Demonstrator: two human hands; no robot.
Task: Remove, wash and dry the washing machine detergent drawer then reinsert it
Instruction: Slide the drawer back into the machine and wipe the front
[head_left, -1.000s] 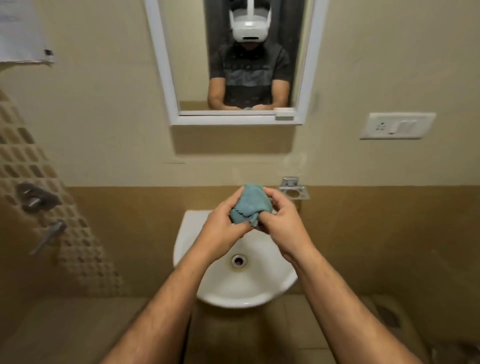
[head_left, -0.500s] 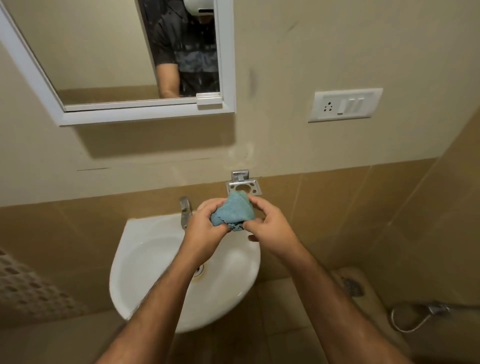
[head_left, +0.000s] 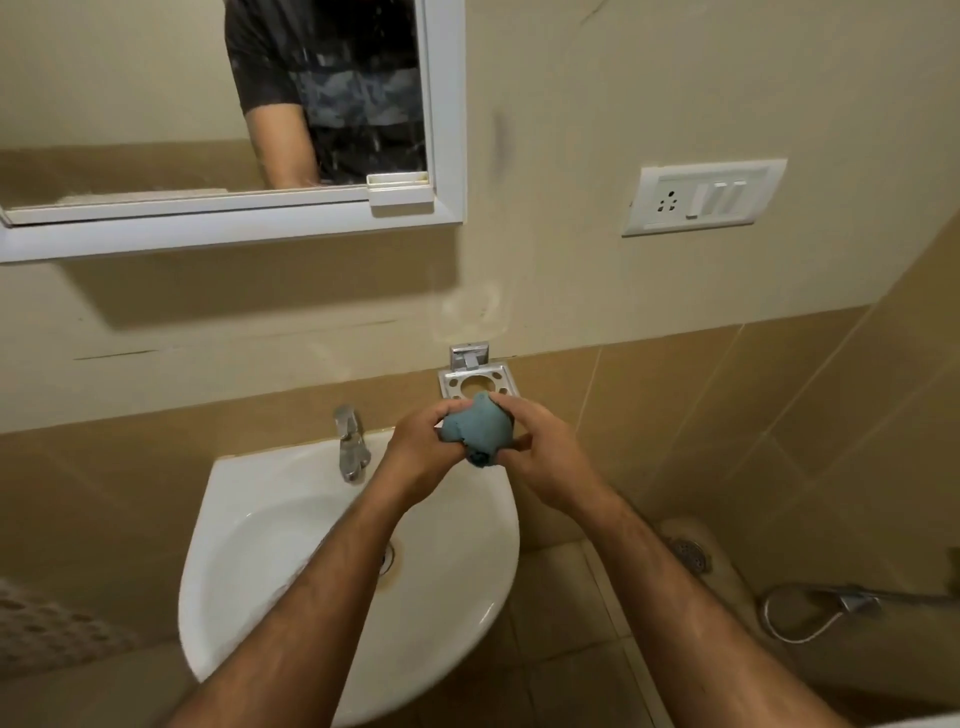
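Detergent drawer is nowhere in view, so we cannot tell where it is lying; what we are seeing instead is the cloth that we take to be for the drying step.

We are taking the basin as our landmark. A second ago we were facing it squarely, with the mirror straight above; now our view is swinging to the right of it, so that the basin is sitting left of centre and the floor corner to its right is coming into sight. We judge that we are turning away from the basin, perhaps towards wherever the drawer is waiting, though that is only a guess.

Above the basin's right rim, both hands are bunching one blue cloth into a ball. Our left hand is gripping it with curled fingers from the left, and our right hand is pinching it from the right.

Counting downwards in size: one mirror, one basin, one switch plate up to the basin's right, one hose sprayer low on the right, one metal holder just behind the cloth, one tap at the basin's back edge.
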